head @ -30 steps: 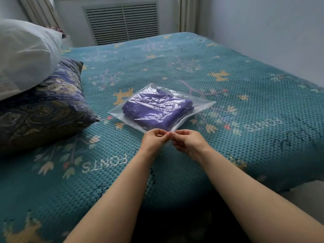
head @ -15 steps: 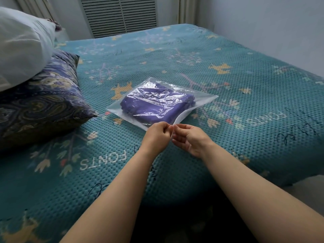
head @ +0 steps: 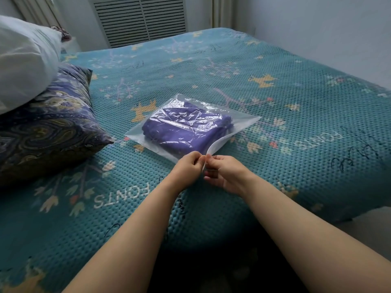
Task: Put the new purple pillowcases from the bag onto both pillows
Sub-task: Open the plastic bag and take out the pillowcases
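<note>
So the clear crinkly plastic bag (head: 243, 123) with the folded purple pillowcases (head: 186, 132) inside is lying flat on the teal knitted bedspread (head: 275, 66), roughly in the middle of the frame, and it looks to be still closed as far as I can tell. Both hands are at its near corner: the left hand (head: 186, 168) has its fingers pinched together on the edge of the plastic, and the right hand (head: 226, 174) is doing the same right next to it, thumb and fingers nipped on the flap, the two almost touching. Looks like the peel-it-open step, so basically nothing is done yet. Main worry, I'd say: that film is thin and slippery, so if the two layers haven't really been separated, the pinch just slides off or the whole bag drags toward the edge of the bed instead of opening. Pull too hard and it could rip raggedly. Nothing is weighing down the far end either. The pillows are over at the left of the frame, the dark paisley-patterned pillow (head: 42, 127) with the plain white pillow (head: 23, 58) resting on top, well apart from the bag, so they aren't in the way.
</note>
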